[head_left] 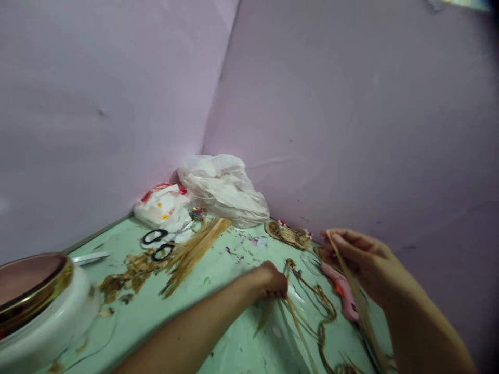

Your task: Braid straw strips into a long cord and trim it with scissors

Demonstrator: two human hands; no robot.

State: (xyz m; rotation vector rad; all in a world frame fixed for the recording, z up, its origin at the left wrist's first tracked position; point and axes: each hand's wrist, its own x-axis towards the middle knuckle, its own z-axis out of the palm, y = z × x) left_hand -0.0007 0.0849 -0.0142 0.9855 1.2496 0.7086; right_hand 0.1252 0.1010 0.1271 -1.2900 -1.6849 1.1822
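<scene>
A straw strip (360,306) was found pinched in the right hand (362,259), which was raised above the worktop (218,291) near its right side. The strip ran from the fingertips down towards the lower right, where its end was lost at the frame edge. The right grip was closed on the strip between thumb and fingers. The left hand (273,283) was noted lower, resting on the worktop, its grip clenched over loose strands (296,322) that fanned out below it. How many strands were held could not be told through the blur.

The step in hand was judged to be the drawing of single strips out of the loose strands. A further move was judged to call for a steady pinch on the thin strip, which looked brittle and liable to split. It would also call for the strands under the left hand to be held pinned.

Between the hands, a pink glue gun (343,291) lay on the worktop, with a braided cord (325,317) just beside it. A small woven piece (290,235) was recorded behind, by the wall. Further left lay a straw bundle (195,252), scissors (158,244) and dry scraps (125,275), with plastic bags (224,189) in the corner. A white jar (42,322) with a gold rim stood at the near left.
</scene>
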